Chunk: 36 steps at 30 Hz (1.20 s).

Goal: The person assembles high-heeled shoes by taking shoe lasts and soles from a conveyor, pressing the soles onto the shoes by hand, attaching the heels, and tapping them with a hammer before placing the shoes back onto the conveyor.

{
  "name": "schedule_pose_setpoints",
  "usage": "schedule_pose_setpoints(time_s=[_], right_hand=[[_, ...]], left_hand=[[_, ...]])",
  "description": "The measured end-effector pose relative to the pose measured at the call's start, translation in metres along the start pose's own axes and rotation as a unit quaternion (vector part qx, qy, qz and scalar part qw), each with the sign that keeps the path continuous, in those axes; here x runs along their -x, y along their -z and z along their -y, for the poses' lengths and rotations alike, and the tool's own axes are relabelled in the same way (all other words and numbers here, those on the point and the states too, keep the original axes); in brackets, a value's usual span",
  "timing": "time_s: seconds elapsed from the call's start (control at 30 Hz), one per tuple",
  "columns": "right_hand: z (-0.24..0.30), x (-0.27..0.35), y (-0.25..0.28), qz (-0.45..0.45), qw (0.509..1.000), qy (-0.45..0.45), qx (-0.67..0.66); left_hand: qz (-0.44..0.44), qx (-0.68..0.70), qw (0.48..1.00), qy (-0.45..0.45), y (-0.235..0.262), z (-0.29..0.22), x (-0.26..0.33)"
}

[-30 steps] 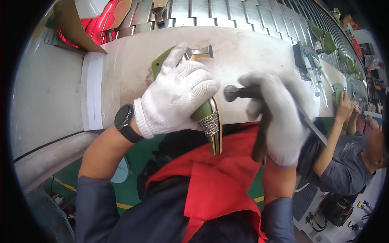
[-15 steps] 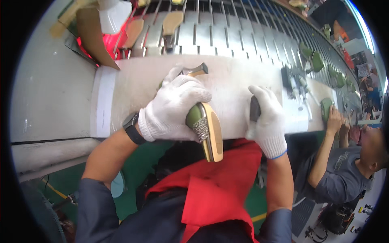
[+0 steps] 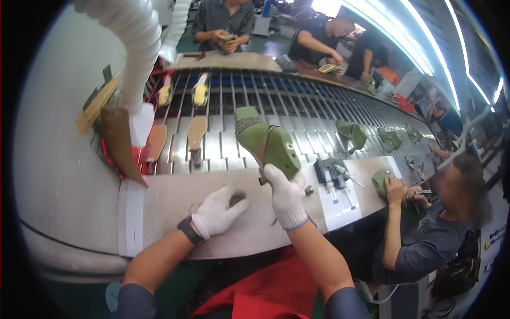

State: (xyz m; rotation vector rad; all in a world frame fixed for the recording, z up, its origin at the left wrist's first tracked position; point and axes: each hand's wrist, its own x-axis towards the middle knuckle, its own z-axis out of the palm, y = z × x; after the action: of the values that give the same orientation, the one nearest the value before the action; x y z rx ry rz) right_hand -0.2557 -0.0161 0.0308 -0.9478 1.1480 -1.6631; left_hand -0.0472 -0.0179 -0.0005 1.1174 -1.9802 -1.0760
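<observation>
My right hand [image 3: 287, 199], in a white glove, grips a high-heeled sandal on a green last [image 3: 279, 150] and holds it up past the bench edge, over the conveyor. A glittery strap [image 3: 247, 123] crosses its toe end, which points up and away. My left hand [image 3: 219, 211], also gloved, hovers low at the bench with thumb and fingers curved apart, nothing visible between them. Beside my right wrist is a small dark round-ended object [image 3: 309, 190], partly hidden; its kind is unclear.
A slatted metal conveyor [image 3: 234, 154] runs beyond the bench [image 3: 170, 202], carrying tan soles [image 3: 197, 132] and green lasts [image 3: 351, 134]. White-topped tools in a dark holder [image 3: 332, 175] stand right. A ribbed hose [image 3: 139, 48] and brown board [image 3: 121, 141] are left. Co-workers sit right and opposite.
The sandal on its last has passed from my left hand to my right and been raised. The dark piece has left my right hand's grip. The view has tilted up.
</observation>
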Motion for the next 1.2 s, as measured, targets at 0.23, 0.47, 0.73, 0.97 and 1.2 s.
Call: schedule_pose_setpoints(time_s=[0.23, 0.47, 0.73, 0.97, 1.2], right_hand=[[-0.043, -0.156, 0.048, -0.086, 0.948, -0.001, 0.305], [-0.037, -0.07, 0.022, -0.119, 0.871, 0.142, 0.454], [0.048, 0.105, -0.059, 0.347, 0.738, 0.331, 0.475], [-0.045, 0.148, -0.1, 0.405, 0.661, 0.329, 0.54], [-0.012, 0.104, -0.043, 0.214, 0.764, 0.459, 0.4]], left_hand=[[-0.007, -0.027, 0.996, -0.079, -0.01, -0.003, 0.001], [-0.007, 0.016, 0.999, -0.046, -0.009, 0.001, 0.002], [0.164, -0.395, 0.883, -0.193, -0.026, -0.036, 0.012], [0.104, -0.329, 0.9, -0.265, -0.04, -0.036, 0.023], [-0.102, -0.088, 0.991, 0.027, 0.035, 0.063, -0.013]])
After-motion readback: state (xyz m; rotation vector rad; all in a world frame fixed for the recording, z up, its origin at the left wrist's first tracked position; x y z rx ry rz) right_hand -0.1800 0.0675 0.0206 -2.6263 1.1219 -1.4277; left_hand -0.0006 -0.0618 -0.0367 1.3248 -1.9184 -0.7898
